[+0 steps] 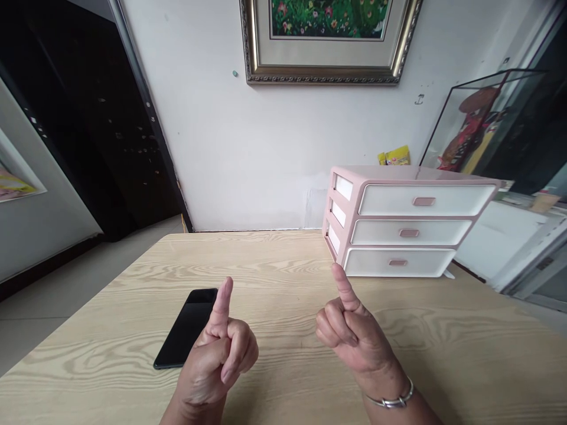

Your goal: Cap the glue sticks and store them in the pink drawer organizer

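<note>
- Left hand (pixel 217 360): well left of the drawer unit, curled shut with the thumb pointing up. It holds nothing, and the nearest thing is the phone.
- Right hand (pixel 357 333): just in front of the drawer unit, also curled with the thumb up, and empty. The thumb tip (pixel 337 270) is near the unit's lower corner; whether they touch cannot be told. A bracelet (pixel 390 402) circles the wrist.
- Drawer unit (pixel 407 233): pink and white, with three shut drawers, each with a small pink handle, facing the person.
- Phone (pixel 188 327): black, lying flat on the table (pixel 270 254) left of the drawer unit, partly behind the left thumb.
- Edges and room: the table's far edge runs behind the drawer unit along the wall (pixel 266 147). Bare wood lies before the drawers, leaving room for the hands.
- Yellow packet (pixel 393 156): behind the drawer unit.
</note>
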`<action>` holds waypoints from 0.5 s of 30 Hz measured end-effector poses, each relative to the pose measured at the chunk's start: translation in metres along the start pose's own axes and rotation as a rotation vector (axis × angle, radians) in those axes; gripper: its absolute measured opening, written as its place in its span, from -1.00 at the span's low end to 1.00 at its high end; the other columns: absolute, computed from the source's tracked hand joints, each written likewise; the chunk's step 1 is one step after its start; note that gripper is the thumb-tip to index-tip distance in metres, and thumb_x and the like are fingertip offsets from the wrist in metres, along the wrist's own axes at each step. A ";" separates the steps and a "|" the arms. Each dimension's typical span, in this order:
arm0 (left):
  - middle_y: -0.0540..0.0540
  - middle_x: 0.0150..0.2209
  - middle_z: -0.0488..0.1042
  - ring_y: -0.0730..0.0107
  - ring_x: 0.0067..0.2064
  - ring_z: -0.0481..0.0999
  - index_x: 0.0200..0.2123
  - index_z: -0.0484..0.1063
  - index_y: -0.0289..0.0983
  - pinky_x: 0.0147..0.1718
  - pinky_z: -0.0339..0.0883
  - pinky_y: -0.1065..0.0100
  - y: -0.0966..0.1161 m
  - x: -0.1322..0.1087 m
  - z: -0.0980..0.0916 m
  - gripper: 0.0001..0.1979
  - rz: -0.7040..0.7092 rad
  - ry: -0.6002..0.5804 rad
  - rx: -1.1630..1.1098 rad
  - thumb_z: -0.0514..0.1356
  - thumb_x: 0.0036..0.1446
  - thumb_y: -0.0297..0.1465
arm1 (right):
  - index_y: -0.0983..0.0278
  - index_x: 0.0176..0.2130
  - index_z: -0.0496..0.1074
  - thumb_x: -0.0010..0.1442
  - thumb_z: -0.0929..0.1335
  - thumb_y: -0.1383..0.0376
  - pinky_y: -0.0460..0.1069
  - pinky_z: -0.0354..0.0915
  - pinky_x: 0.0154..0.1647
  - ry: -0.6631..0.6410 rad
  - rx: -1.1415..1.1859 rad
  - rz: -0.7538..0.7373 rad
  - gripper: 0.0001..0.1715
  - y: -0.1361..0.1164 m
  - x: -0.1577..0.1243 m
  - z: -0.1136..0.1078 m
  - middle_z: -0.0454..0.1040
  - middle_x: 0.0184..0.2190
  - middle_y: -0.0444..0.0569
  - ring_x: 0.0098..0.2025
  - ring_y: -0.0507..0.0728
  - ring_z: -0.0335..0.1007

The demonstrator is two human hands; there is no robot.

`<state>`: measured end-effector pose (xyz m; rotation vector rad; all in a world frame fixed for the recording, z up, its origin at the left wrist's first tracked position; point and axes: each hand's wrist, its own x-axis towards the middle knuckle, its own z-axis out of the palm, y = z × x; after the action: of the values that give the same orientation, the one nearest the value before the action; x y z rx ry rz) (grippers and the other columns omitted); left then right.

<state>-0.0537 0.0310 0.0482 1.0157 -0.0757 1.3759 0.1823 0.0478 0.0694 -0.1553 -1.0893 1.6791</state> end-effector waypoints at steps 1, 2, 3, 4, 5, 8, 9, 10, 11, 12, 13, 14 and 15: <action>0.19 -0.70 -0.01 0.57 -0.67 -0.19 0.40 0.04 0.13 -0.61 0.00 0.54 0.000 0.000 0.000 -0.19 -0.002 0.005 0.002 0.00 0.19 -0.65 | -0.23 0.26 0.31 0.27 0.39 0.30 -0.11 -0.11 -0.57 0.001 -0.002 0.001 -0.34 0.000 0.000 0.000 -0.07 -0.70 -0.31 -0.60 -0.01 -0.28; 0.19 -0.70 -0.01 0.57 -0.67 -0.19 0.40 0.04 0.14 -0.62 0.00 0.54 0.000 0.000 0.000 -0.19 -0.001 0.005 0.004 0.00 0.19 -0.65 | -0.23 0.26 0.31 0.27 0.39 0.30 -0.11 -0.11 -0.57 0.000 -0.003 0.002 -0.33 0.000 0.000 0.000 -0.07 -0.70 -0.31 -0.60 -0.01 -0.28; 0.19 -0.70 -0.01 0.57 -0.67 -0.19 0.40 0.05 0.14 -0.62 -0.01 0.54 0.000 0.000 -0.001 -0.19 -0.001 0.005 0.006 0.00 0.19 -0.65 | -0.23 0.26 0.30 0.27 0.39 0.30 -0.11 -0.11 -0.57 0.001 -0.004 0.003 -0.33 0.000 0.000 0.000 -0.07 -0.71 -0.31 -0.60 -0.01 -0.28; 0.19 -0.70 -0.01 0.57 -0.67 -0.19 0.40 0.05 0.14 -0.62 -0.01 0.54 0.000 0.000 0.000 -0.19 -0.001 0.005 0.010 0.01 0.19 -0.65 | -0.23 0.26 0.30 0.27 0.39 0.30 -0.11 -0.11 -0.57 0.002 -0.006 0.005 -0.33 0.000 0.000 0.000 -0.07 -0.71 -0.31 -0.60 -0.01 -0.28; 0.19 -0.70 -0.02 0.57 -0.67 -0.19 0.40 0.05 0.14 -0.62 -0.01 0.54 0.000 0.001 0.000 -0.19 0.001 0.005 0.012 0.01 0.18 -0.66 | -0.24 0.27 0.30 0.26 0.40 0.30 -0.11 -0.11 -0.57 0.004 -0.008 0.007 -0.32 0.000 0.000 -0.001 -0.07 -0.71 -0.31 -0.60 -0.01 -0.28; 0.18 -0.70 -0.02 0.57 -0.67 -0.19 0.39 0.06 0.14 -0.62 -0.02 0.54 0.001 0.001 0.002 -0.19 0.010 -0.002 0.018 0.00 0.18 -0.66 | -0.24 0.25 0.31 0.24 0.42 0.28 -0.11 -0.11 -0.57 0.013 -0.006 0.014 -0.32 0.000 0.000 -0.001 -0.07 -0.71 -0.31 -0.60 -0.01 -0.29; 0.18 -0.70 -0.02 0.57 -0.67 -0.18 0.39 0.06 0.14 -0.62 -0.03 0.54 0.001 0.001 0.003 -0.19 0.010 -0.004 0.020 0.00 0.19 -0.66 | -0.24 0.25 0.32 0.23 0.42 0.28 -0.11 -0.11 -0.57 0.013 -0.002 0.015 -0.32 -0.001 0.000 0.000 -0.07 -0.71 -0.31 -0.60 -0.01 -0.29; 0.18 -0.70 -0.02 0.57 -0.67 -0.18 0.39 0.06 0.14 -0.62 -0.03 0.55 0.001 0.001 0.003 -0.20 0.010 -0.004 0.024 0.00 0.20 -0.65 | -0.24 0.24 0.34 0.22 0.43 0.29 -0.11 -0.11 -0.57 0.013 0.003 0.015 -0.32 -0.001 0.000 0.001 -0.06 -0.71 -0.32 -0.60 -0.01 -0.29; 0.18 -0.69 -0.02 0.56 -0.67 -0.18 0.39 0.07 0.14 -0.62 -0.04 0.55 0.001 0.001 0.003 -0.22 0.007 0.001 0.029 0.01 0.21 -0.64 | -0.24 0.23 0.35 0.20 0.44 0.30 -0.11 -0.12 -0.58 0.012 0.010 0.014 -0.31 -0.001 0.001 0.003 -0.06 -0.71 -0.32 -0.60 -0.02 -0.29; 0.18 -0.69 -0.02 0.56 -0.66 -0.18 0.39 0.08 0.14 -0.62 -0.05 0.55 0.002 0.000 0.001 -0.24 0.003 0.014 0.036 0.01 0.23 -0.62 | -0.23 0.21 0.37 0.19 0.44 0.33 -0.12 -0.12 -0.58 0.013 0.020 0.010 -0.31 -0.002 0.002 0.004 -0.06 -0.71 -0.32 -0.61 -0.02 -0.29; 0.18 -0.69 -0.02 0.56 -0.65 -0.17 0.38 0.09 0.15 -0.62 -0.05 0.54 0.002 -0.001 -0.001 -0.26 -0.007 0.035 0.047 0.02 0.24 -0.60 | -0.22 0.20 0.39 0.17 0.44 0.35 -0.12 -0.13 -0.58 0.022 0.031 0.004 -0.31 -0.002 0.004 0.006 -0.05 -0.72 -0.33 -0.61 -0.03 -0.30; 0.17 -0.69 -0.02 0.55 -0.64 -0.17 0.37 0.12 0.15 -0.62 -0.06 0.54 0.002 -0.001 -0.004 -0.28 -0.022 0.063 0.064 0.03 0.25 -0.57 | -0.19 0.18 0.42 0.15 0.43 0.37 -0.12 -0.14 -0.58 0.043 0.039 0.003 -0.31 -0.002 0.006 0.008 -0.04 -0.72 -0.34 -0.62 -0.03 -0.30; 0.17 -0.69 -0.01 0.54 -0.63 -0.15 0.36 0.15 0.14 -0.62 -0.07 0.53 0.002 -0.002 -0.008 -0.31 -0.043 0.103 0.093 0.05 0.25 -0.55 | -0.14 0.17 0.44 0.12 0.42 0.39 -0.13 -0.15 -0.58 0.082 0.042 0.006 -0.32 -0.001 0.009 0.008 -0.01 -0.72 -0.35 -0.62 -0.04 -0.29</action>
<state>-0.0602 0.0344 0.0433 1.0156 0.0872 1.4003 0.1747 0.0500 0.0786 -0.1990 -0.9930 1.6853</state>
